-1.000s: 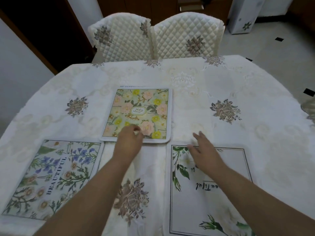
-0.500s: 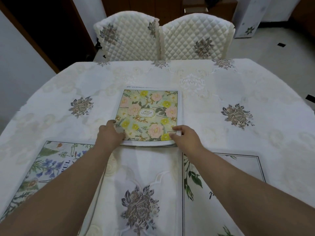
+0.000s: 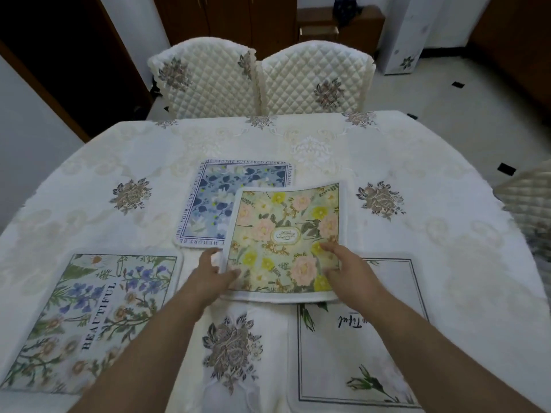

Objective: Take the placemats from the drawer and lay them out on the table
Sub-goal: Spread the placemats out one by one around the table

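A yellow-and-pink flowered placemat (image 3: 286, 234) is held just above the table, tilted and skewed to the right. My left hand (image 3: 213, 274) grips its near left corner and my right hand (image 3: 347, 271) grips its near right edge. Beneath it a blue flowered placemat (image 3: 217, 201) lies flat, partly covered. A placemat with purple flowers and the word BEAUTIFUL (image 3: 86, 317) lies at the near left. A white placemat with green leaves (image 3: 363, 353) lies at the near right, its far edge under the lifted one.
The table (image 3: 447, 234) has a cream embroidered cloth. Two quilted cream chairs (image 3: 262, 81) stand pushed in at the far side. Another chair back (image 3: 527, 201) shows at the right edge.
Both hands took hold of the yellow-and-pink placemat, lifted it and drew it toward me and to the right, uncovering the blue placemat that lay under it.
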`<action>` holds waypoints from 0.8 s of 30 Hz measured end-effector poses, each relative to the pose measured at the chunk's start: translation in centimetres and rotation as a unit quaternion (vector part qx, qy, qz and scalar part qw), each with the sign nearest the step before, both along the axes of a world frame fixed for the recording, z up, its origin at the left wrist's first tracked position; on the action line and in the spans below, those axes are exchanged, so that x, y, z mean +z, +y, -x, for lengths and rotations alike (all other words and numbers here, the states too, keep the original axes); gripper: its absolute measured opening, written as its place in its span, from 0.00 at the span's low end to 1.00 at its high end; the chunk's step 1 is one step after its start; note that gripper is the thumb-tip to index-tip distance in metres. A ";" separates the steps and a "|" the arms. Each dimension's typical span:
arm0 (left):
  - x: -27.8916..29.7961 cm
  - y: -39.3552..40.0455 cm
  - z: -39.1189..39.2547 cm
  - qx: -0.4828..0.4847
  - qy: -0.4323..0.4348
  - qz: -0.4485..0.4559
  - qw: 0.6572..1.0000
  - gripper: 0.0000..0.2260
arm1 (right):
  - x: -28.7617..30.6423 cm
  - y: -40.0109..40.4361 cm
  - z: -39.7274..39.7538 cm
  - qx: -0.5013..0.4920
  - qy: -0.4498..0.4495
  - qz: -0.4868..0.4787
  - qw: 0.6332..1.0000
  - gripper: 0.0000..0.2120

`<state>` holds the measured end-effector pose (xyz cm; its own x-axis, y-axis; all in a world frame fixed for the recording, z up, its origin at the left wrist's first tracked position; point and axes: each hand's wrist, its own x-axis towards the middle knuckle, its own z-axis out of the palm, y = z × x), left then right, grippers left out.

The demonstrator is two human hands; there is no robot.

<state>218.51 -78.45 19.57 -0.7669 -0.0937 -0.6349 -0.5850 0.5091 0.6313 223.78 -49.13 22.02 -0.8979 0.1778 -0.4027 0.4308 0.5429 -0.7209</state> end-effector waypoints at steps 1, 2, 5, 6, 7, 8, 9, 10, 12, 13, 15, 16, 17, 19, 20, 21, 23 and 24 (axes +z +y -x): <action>0.4 1.0 -1.1 -0.005 -0.005 -0.005 1.000 0.34 | 0.1 0.7 -1.2 -0.001 0.018 -0.002 1.000 0.26; 0.8 2.1 -2.0 -0.003 -0.009 -0.007 1.000 0.32 | 0.4 1.6 -2.5 -0.001 0.038 -0.001 0.999 0.27; 2.6 4.9 -4.8 0.095 -0.028 -0.109 0.989 0.27 | 2.4 4.5 -5.9 0.003 0.075 0.027 0.997 0.29; 3.6 5.8 -5.8 0.129 -0.026 -0.163 0.978 0.27 | 3.4 5.6 -7.0 0.002 0.082 0.047 0.996 0.29; 4.8 6.7 -7.0 0.140 -0.013 -0.200 0.970 0.27 | 4.3 6.9 -8.2 -0.006 0.086 0.069 0.994 0.29; 6.0 7.6 -8.2 0.123 0.000 -0.209 0.970 0.29 | 5.2 8.4 -9.5 -0.020 0.085 0.096 0.992 0.30; 7.1 8.3 -9.4 0.096 0.011 -0.218 0.971 0.32 | 6.1 9.9 -10.7 -0.038 0.083 0.127 0.988 0.31; 8.4 9.2 -10.5 0.064 0.015 -0.234 0.970 0.35 | 7.2 11.4 -11.8 -0.053 0.085 0.155 0.983 0.32; 10.7 11.0 -12.5 -0.001 0.006 -0.252 0.968 0.35 | 9.4 14.2 -13.6 -0.061 0.084 0.192 0.976 0.32; 12.0 12.1 -13.2 -0.033 0.016 -0.239 0.970 0.31 | 10.5 15.4 -14.4 -0.063 0.084 0.199 0.974 0.31; 14.0 14.4 -14.7 -0.067 0.070 -0.178 0.979 0.23 | 12.1 17.4 -15.8 -0.071 0.082 0.203 0.973 0.31; 14.7 15.5 -15.2 -0.082 0.106 -0.149 0.980 0.20 | 12.8 18.2 -16.4 -0.076 0.084 0.204 0.972 0.31; 15.3 16.6 -15.6 -0.097 0.138 -0.130 0.977 0.19 | 13.3 19.0 -17.0 -0.082 0.091 0.199 0.972 0.31; 16.4 18.4 -16.1 -0.104 0.171 -0.129 0.971 0.21 | 14.3 20.2 -18.1 -0.100 0.114 0.181 0.972 0.32; 16.8 19.3 -16.2 -0.104 0.177 -0.129 0.970 0.22 | 14.7 20.7 -18.6 -0.114 0.124 0.170 0.971 0.31; 17.2 20.1 -16.2 -0.111 0.189 -0.125 0.968 0.23 | 15.1 21.2 -19.2 -0.129 0.132 0.161 0.970 0.31; 17.8 21.6 -16.4 -0.137 0.205 -0.120 0.962 0.23 | 15.7 22.0 -20.6 -0.149 0.141 0.145 0.968 0.31; 18.2 22.3 -16.7 -0.150 0.209 -0.124 0.958 0.23 | 15.9 22.4 -21.3 -0.156 0.145 0.136 0.968 0.31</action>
<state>235.22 -56.10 37.79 -0.9282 0.2843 -0.2400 -0.1050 0.4188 0.9020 245.12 -26.69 37.90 -0.8999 0.3809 -0.2122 0.3014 0.1919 -0.9340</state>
